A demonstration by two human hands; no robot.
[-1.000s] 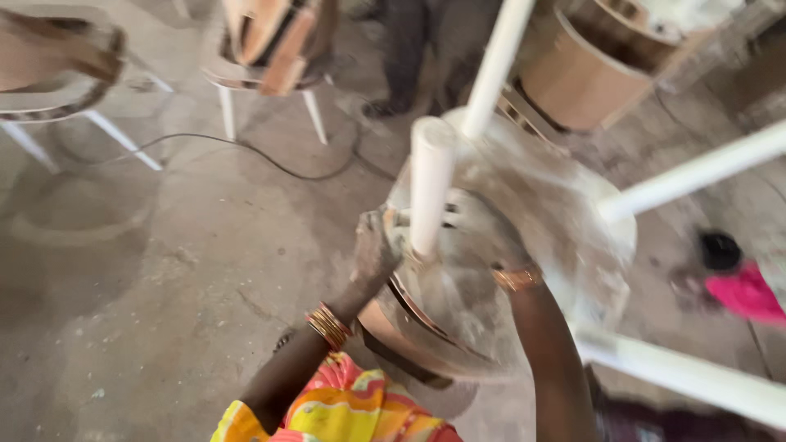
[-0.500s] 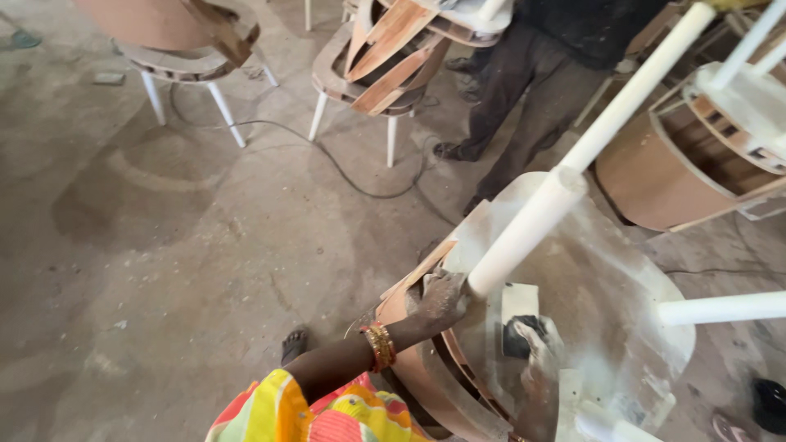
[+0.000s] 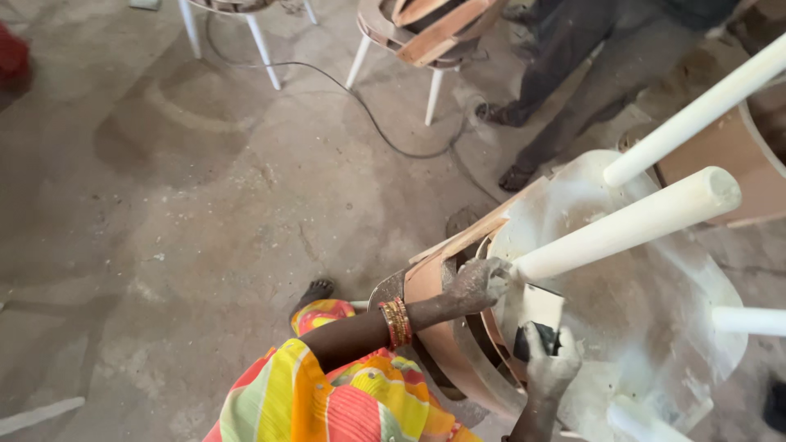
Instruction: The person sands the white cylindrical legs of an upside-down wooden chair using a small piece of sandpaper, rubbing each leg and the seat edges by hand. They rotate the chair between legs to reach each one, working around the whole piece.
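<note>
**Dusty hands work an upturned chair on a workshop floor**

Half a second on, the view has swung left and down, and the right hand has climbed to the base of the nearest leg. The upturned chair lies on its side at the near right, its seat underside a pale, round, dust-coated disc ringed by curved brown plywood. Four white, round legs show on it, the nearest leg smooth and blunt-ended. The left hand, grey with dust, is curled shut around the plywood rim just beside that leg's base; red and gold bangles circle the wrist. The right hand is closed around a small dark pad, pressed to the seat beside a pale square patch. Far off stand two more chairs on white legs, a black cable snaking across the rough concrete floor, and another person's dark trouser legs.
</note>
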